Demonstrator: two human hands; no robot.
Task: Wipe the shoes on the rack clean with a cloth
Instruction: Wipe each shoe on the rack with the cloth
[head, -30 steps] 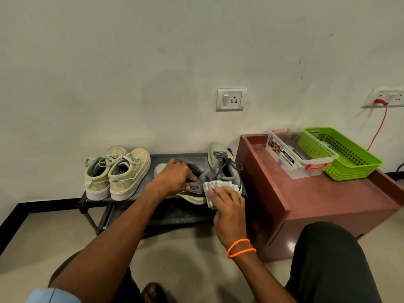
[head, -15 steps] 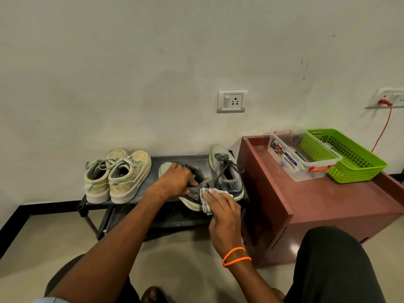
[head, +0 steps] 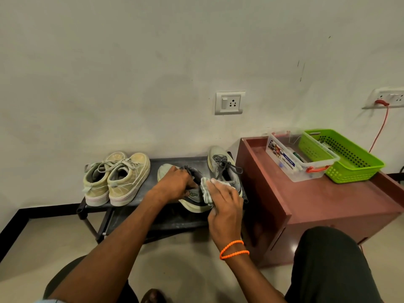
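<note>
wiping a grey shoe (head: 194, 194) on the rack (head: 140, 199), heel toward the front edge.

left hand (head: 175, 184) grips the shoe over its opening; right hand (head: 225, 204) presses a bunched cloth (head: 205, 189) against its heel side, fingers curled on the cloth. shoe looks light, upper soft, sole stiff; best held at the collar or sole. cloth limp, likely to slip unless bunched. count: four shoes, two grey, two tan (head: 115, 178); one cloth; one rack.
</note>
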